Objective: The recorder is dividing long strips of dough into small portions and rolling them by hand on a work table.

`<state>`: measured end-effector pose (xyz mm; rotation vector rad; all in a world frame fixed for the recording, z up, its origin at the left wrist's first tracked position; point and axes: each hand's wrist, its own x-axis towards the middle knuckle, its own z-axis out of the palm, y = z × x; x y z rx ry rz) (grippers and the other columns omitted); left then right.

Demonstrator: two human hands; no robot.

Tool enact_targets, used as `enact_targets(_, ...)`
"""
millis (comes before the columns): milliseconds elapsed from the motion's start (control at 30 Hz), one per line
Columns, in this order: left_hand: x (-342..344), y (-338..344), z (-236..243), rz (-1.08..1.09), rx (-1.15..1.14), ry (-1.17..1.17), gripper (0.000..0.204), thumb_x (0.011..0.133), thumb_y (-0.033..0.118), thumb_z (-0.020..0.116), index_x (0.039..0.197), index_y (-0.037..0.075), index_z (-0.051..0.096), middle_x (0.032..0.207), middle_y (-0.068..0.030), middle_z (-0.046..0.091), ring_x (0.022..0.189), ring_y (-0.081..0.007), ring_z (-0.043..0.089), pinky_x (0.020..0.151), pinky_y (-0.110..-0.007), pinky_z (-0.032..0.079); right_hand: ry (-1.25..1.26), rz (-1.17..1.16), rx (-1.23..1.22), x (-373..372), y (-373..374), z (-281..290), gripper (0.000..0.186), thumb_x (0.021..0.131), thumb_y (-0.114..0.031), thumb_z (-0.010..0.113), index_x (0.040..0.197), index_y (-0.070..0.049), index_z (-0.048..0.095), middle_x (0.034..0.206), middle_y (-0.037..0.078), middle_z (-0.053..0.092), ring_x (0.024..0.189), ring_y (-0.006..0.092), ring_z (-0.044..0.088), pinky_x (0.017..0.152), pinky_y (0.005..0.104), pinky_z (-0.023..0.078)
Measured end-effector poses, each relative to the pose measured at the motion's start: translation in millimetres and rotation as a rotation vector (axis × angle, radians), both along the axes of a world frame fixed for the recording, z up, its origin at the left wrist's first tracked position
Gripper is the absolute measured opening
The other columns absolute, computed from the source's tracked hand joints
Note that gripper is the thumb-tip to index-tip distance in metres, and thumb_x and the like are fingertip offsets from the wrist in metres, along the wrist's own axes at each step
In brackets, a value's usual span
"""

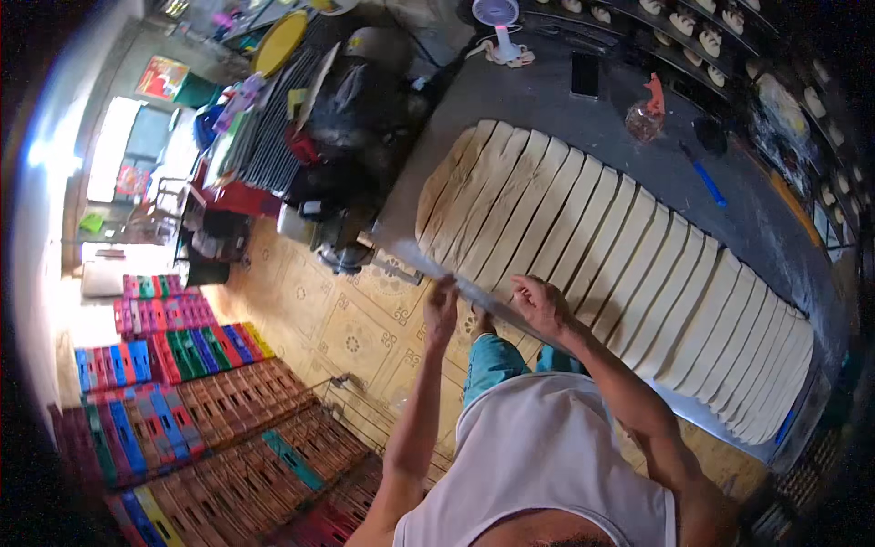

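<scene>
A large slab of pale dough (602,255), cut into several long strips, lies diagonally on a dark work table (538,100). My left hand (440,305) is just off the table's near edge, left of the dough, with its fingers curled. My right hand (538,301) is at the dough's near edge, its fingers bent inward. What either hand holds, if anything, is too small to make out. A blue-handled knife (706,178) lies beyond the dough, near a dark phone (583,77) and a small container (645,123).
Dark machinery (351,109) and stacked trays (264,137) stand at the back left. Several colourful stacked crates (191,419) fill the lower left beside the patterned floor (346,310). Racks with shaped dough pieces (684,27) line the upper right. A small white fan (497,18) is at the back.
</scene>
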<state>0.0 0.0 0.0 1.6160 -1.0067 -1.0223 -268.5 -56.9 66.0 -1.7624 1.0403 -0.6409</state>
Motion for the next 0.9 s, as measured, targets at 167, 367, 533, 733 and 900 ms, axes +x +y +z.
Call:
enact_targets(167,50.2,-204.3,53.7,-0.095,-0.312,-0.705,0.04,0.092,0.013,0.065,0.128,-0.002,0.059,0.125,-0.0243,0.063,0.108,-0.0352,0.065,0.092,-0.042,0.05,-0.076,-0.282,0.225,61.6,-78.5,12.2,0.036,0.095,-0.011,0.061,0.129,0.0,0.057,0.096,0.014,0.069,0.085,0.0267,0.069,0.076,0.0357,0.055)
enact_targets(367,98.9,-345.1,21.9,-0.405,0.138,-0.526,0.053,0.083,0.024,0.065,0.13,0.001,0.056,0.112,-0.0261,0.067,0.104,-0.0445,0.064,0.089,-0.048,0.052,0.171,-0.376,0.054,139.5,-228.7,7.4,0.044,0.094,-0.012,0.061,0.136,-0.002,0.052,0.099,0.015,0.067,0.092,0.0249,0.068,0.079,0.0352,0.054)
enact_targets(533,103.7,-376.3,5.9,-0.646,0.217,-0.529,0.049,0.082,0.027,0.064,0.124,0.002,0.06,0.103,-0.0278,0.068,0.093,-0.0383,0.068,0.079,-0.046,0.054,0.424,-0.622,-0.249,177.1,-348.9,-15.1,0.045,0.087,-0.016,0.062,0.131,-0.007,0.052,0.12,0.022,0.058,0.109,0.0393,0.06,0.09,0.0506,0.051)
enact_targets(733,119.2,-346.9,-9.9,-0.523,0.212,-0.049,0.035,0.085,0.021,0.064,0.114,0.0,0.065,0.095,-0.0181,0.071,0.089,-0.0222,0.066,0.077,-0.039,0.053,0.7,-0.546,-0.014,187.1,-372.5,-18.9,0.042,0.078,-0.007,0.064,0.12,-0.008,0.059,0.12,0.021,0.056,0.114,0.0408,0.056,0.095,0.0468,0.049)
enact_targets(900,181.9,-325.2,-55.4,-0.051,0.402,0.929,0.026,0.095,0.022,0.064,0.114,0.006,0.065,0.093,-0.0074,0.067,0.082,-0.023,0.064,0.071,-0.037,0.054,0.131,-0.389,-0.276,190.7,-297.8,13.3,0.023,0.07,-0.001,0.068,0.091,-0.005,0.06,0.099,0.016,0.061,0.097,0.0336,0.063,0.078,0.0457,0.053)
